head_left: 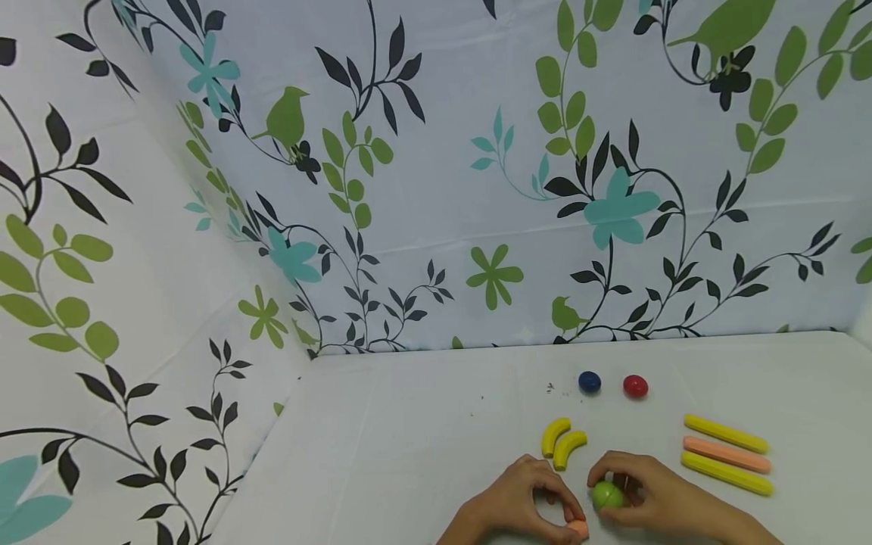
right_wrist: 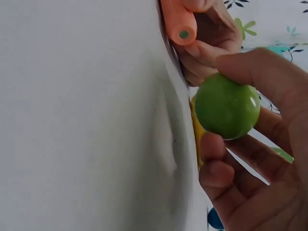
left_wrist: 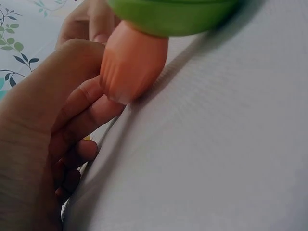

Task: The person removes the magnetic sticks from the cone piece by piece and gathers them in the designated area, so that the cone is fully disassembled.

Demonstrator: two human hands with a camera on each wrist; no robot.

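My left hand (head_left: 518, 499) pinches a short orange piece (left_wrist: 134, 62) between thumb and fingers, low over the white table. This piece has ridged sides, and its end in the right wrist view shows a small round green spot. Just to the right, my right hand (head_left: 657, 496) holds a shiny green ball (right_wrist: 228, 106) by its thumb and fingertips. A gap separates ball and orange piece in the right wrist view. Beyond the left hand lie two curved yellow pieces (head_left: 569, 450), side by side on the table.
Right of the hands, a yellow rod (head_left: 726, 434), an orange rod (head_left: 727, 454) and another yellow rod (head_left: 727, 474) lie nearly parallel. Farther back sit a blue ball (head_left: 589, 382) and a red ball (head_left: 636, 387). Patterned cloth (head_left: 422, 189) hangs behind the white table (head_left: 381, 446).
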